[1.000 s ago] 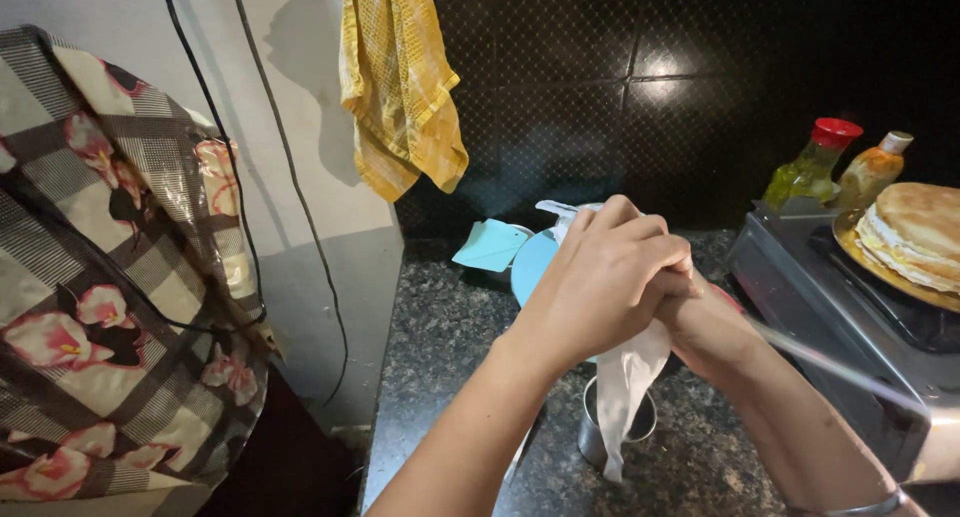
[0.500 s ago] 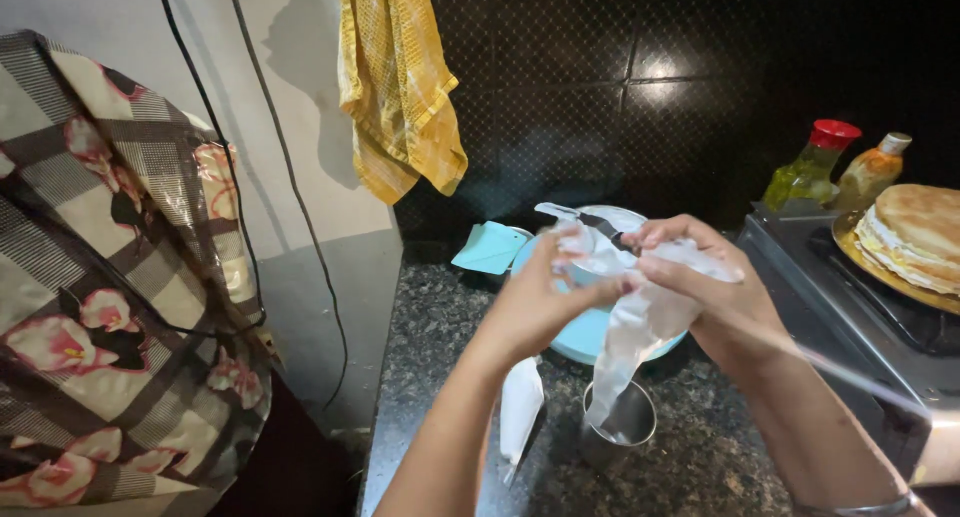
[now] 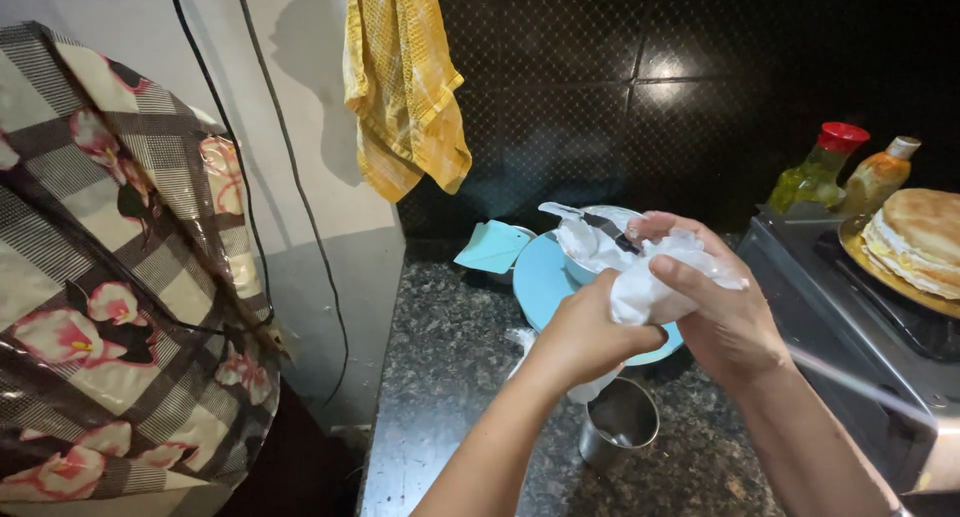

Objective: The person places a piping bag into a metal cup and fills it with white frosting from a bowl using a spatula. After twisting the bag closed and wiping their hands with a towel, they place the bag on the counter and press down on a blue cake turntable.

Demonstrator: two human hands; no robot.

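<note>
— What are the hands doing over there?

— Both are bunched around a crumpled white plastic bag (image 3: 650, 277), held up above the dark speckled counter (image 3: 440, 377). The left hand (image 3: 590, 332) has its grip clenched on the lower part of the bag, fingers curled in. The right hand (image 3: 715, 302) is grasping the top of the same bag, with the thumb pressed across it.

— And where does the bag sit against everything else?

— It hangs in the air in front of a light blue plate (image 3: 545, 277), with a tail of plastic trailing down toward a small steel cup (image 3: 620, 432) that stands on the counter just below the hands. Behind the bag there is a bowl (image 3: 590, 247) on the plate with more white plastic and something dark in it; I cannot tell what that dark thing is.

— Anything else about?

— A light blue lid (image 3: 493, 247) lies near the wall. A yellow cloth (image 3: 405, 82) hangs above it. To the right stands a stove (image 3: 850, 307) with a stack of flatbreads (image 3: 925, 237) on a plate, and two bottles (image 3: 845, 172) behind it. At the far left is a checked, flowered cover (image 3: 110, 297)
</note>
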